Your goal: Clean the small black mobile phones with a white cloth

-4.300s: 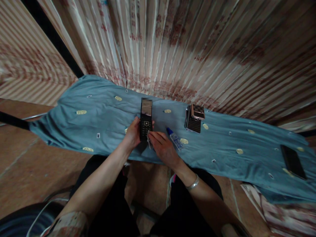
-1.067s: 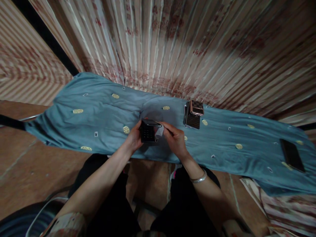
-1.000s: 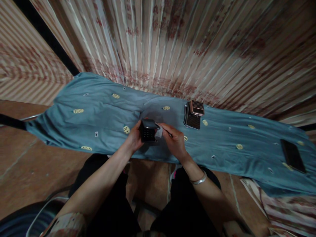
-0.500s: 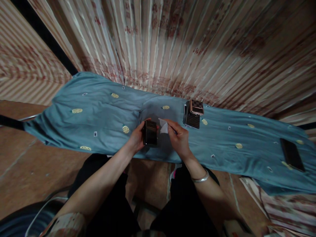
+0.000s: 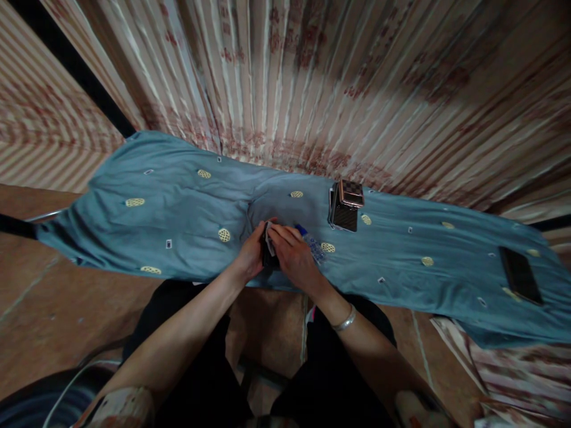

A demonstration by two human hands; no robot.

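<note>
My left hand [image 5: 252, 254] is wrapped round a small glossy black box-shaped case [image 5: 268, 260], held low over the cloth-covered table. Fingers of my right hand [image 5: 295, 254] press a crumpled white wipe [image 5: 269, 233] against the case, and both hands cover most of it. Just right of my right hand, a small clear bottle [image 5: 316, 248] with a blue cap lies on the cloth, partly hidden by that hand.
The table wears a blue-green cloth [image 5: 178, 205] with yellow pineapple prints. Behind the hands to the right stands a stack of dark cases [image 5: 345, 215] topped by a checkered, copper-edged one [image 5: 351, 192]. A black phone [image 5: 521, 274] lies far right. Pleated curtains [image 5: 276, 89] hang behind.
My right hand has moved left with the wipe onto the black case. The case has turned in my left hand. The clear bottle now shows on the cloth beside my right hand.
</note>
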